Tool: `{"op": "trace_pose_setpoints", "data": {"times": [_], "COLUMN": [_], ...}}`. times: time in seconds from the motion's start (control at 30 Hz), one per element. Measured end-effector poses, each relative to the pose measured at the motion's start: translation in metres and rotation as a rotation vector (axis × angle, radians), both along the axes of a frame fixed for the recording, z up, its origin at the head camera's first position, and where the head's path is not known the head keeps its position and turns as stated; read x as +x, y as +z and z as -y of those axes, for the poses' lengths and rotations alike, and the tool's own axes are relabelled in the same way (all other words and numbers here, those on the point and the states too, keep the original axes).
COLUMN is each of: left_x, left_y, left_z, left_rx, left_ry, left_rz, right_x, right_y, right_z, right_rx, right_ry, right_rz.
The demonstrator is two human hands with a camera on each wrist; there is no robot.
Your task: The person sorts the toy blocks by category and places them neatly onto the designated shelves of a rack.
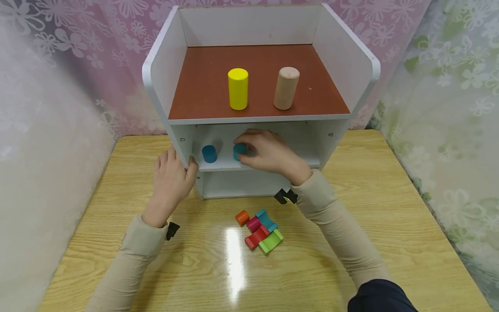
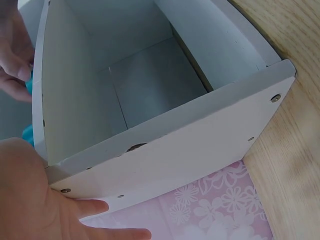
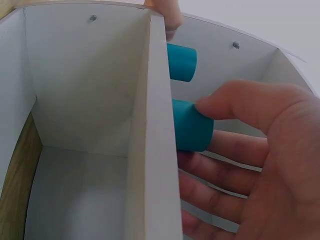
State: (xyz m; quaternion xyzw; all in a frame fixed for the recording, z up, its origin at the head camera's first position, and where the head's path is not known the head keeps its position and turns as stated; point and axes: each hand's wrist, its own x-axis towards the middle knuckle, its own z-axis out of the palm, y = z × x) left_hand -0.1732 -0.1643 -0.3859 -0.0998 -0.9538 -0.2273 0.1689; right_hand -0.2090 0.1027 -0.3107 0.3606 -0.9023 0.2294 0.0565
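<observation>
On the middle shelf of a small white cabinet [image 1: 261,118], my right hand [image 1: 269,151] pinches a blue cylinder block [image 1: 239,151] between thumb and fingers. The right wrist view shows the thumb on top of this blue cylinder [image 3: 192,127], which is at the shelf's front edge. A second blue cylinder [image 1: 209,154] stands to its left on the same shelf, untouched. My left hand [image 1: 171,182] rests against the cabinet's left side, thumb at the front edge and fingers spread along the outer panel [image 2: 175,165].
A yellow cylinder [image 1: 238,89] and a plain wooden cylinder [image 1: 286,88] stand on the brown top. In front of the cabinet, the table [image 1: 187,260] bears an orange cylinder [image 1: 242,217], a magenta cylinder [image 1: 253,224] and curved blocks in blue [image 1: 267,220], red [image 1: 257,237] and green [image 1: 271,242].
</observation>
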Motion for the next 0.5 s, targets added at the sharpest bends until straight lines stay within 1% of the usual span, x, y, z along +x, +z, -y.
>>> {"op": "trace_pose_setpoints", "data": {"times": [0.33,0.5], "left_x": [-0.0013,-0.0011], "left_y": [-0.0021,-0.0016], "left_z": [0.0003,0.0006], "left_rx": [0.004,-0.002], "left_ry": [-0.001,0.001], "left_rz": [-0.002,0.013], "right_x": [-0.001,-0.0007], "right_y": [-0.0016,-0.0006], "right_z": [0.0007,0.0006], "right_rx": [0.03,0.024], "right_ry": [0.001,0.012], "right_rz": [0.041,0.046]}}
